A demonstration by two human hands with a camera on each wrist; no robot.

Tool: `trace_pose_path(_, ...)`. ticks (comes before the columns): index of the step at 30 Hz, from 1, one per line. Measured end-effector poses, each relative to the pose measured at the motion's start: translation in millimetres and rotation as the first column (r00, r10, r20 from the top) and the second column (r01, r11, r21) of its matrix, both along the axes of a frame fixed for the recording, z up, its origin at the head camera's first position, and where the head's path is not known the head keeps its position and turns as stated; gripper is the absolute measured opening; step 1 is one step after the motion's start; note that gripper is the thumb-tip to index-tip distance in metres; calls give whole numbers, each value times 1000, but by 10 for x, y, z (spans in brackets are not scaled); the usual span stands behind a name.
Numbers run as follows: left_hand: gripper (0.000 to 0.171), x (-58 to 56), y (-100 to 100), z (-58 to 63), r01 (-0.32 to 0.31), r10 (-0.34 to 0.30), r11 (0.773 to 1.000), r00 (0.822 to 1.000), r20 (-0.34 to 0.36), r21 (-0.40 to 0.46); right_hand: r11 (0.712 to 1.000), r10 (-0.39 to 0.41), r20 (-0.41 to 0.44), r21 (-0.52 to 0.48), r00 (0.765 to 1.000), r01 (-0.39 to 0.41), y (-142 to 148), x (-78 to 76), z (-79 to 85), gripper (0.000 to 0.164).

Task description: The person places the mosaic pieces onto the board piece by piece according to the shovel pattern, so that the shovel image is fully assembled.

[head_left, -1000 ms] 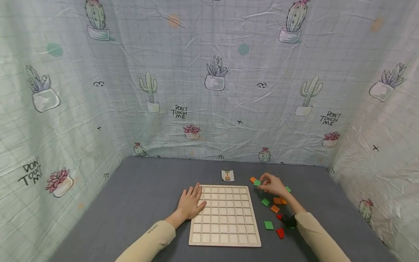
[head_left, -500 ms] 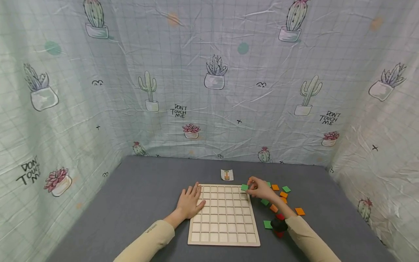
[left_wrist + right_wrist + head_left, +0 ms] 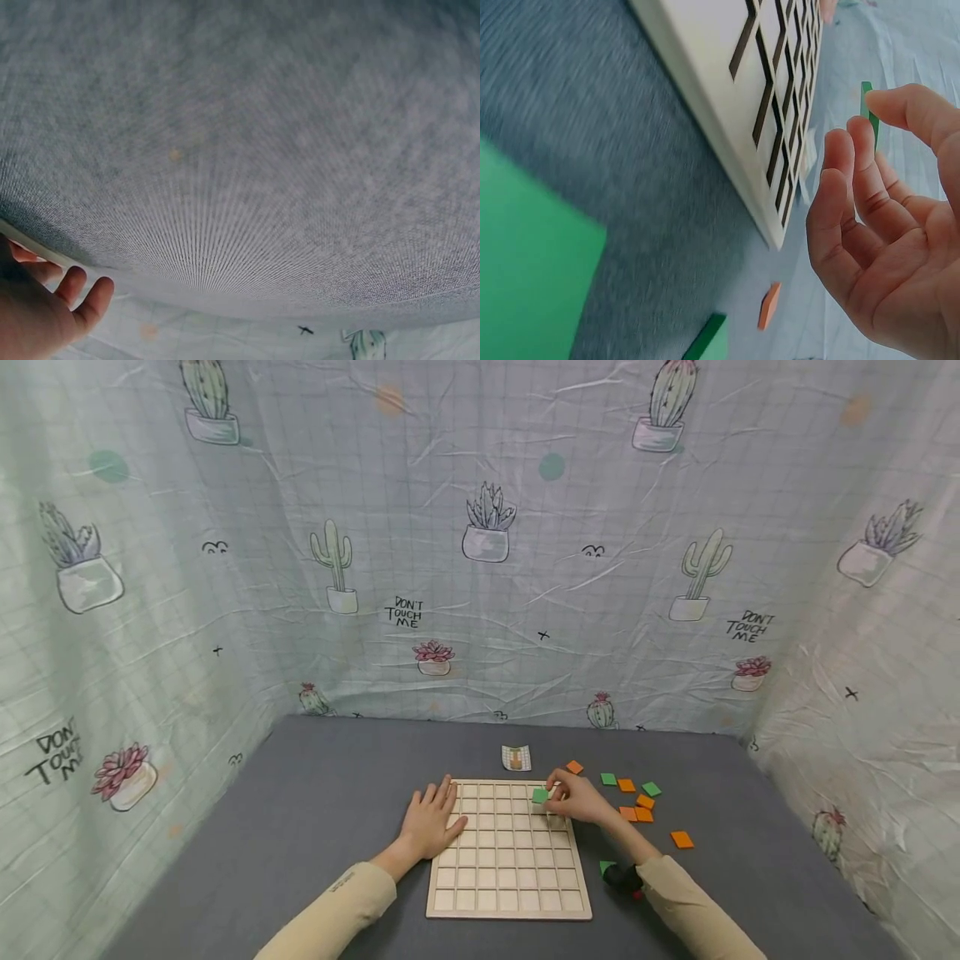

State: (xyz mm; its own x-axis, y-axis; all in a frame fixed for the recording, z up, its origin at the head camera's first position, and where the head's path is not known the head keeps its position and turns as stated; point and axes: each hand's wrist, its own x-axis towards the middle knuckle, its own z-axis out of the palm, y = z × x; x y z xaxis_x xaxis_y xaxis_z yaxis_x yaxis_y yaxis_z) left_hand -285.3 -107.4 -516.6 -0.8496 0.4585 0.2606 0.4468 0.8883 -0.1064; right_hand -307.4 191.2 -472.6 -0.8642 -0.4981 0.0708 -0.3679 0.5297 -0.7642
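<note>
A pale wooden grid board point(image 3: 507, 853) with rows of square recesses lies flat on the grey table. My left hand point(image 3: 429, 822) rests with fingers spread on its far left edge; in the left wrist view, fingers point(image 3: 94, 304) of this hand show at the board's rim. Over the far right part of the board, my right hand point(image 3: 577, 797) pinches a green square tile point(image 3: 540, 796) between thumb and fingertips. The right wrist view shows this thin green tile point(image 3: 869, 112) edge-on, held apart from the board point(image 3: 705, 112).
Loose orange tiles point(image 3: 626, 785) and green tiles point(image 3: 651, 789) lie scattered right of the board. A red tile is partly hidden by the right wrist, beside a green tile point(image 3: 606, 867). A small printed card point(image 3: 516, 758) lies beyond the board. Patterned cloth point(image 3: 480, 610) hangs around the table.
My right hand has moved left from the scattered tiles to over the board, carrying the green tile. The left hand has stayed on the board's edge. The view has shifted slightly.
</note>
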Motion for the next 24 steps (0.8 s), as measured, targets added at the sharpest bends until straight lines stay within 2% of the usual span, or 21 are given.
trace_pose_path(11,61,-6,-2,-26,-8,8,1000,1000,1,3,998,58,32,-5,998,-57,-271,5,-35,22)
trace_pose_path(13,62,-8,-4,-36,-14,14,1000,1000,4,-4,998,69,42,-14,997,-68,-339,48,41,22)
trace_pose_path(18,62,9,-3,-10,-12,12,1000,1000,11,8,999,48,45,-27,998,-47,-476,57,68,24)
trace_pose_path(20,61,19,2,15,-11,10,1000,1000,23,19,999,29,47,-30,998,-28,-505,-1,-3,24)
trace_pose_path(24,61,27,7,35,-12,12,1000,999,36,24,999,5,70,-37,998,-3,-578,-60,-14,25)
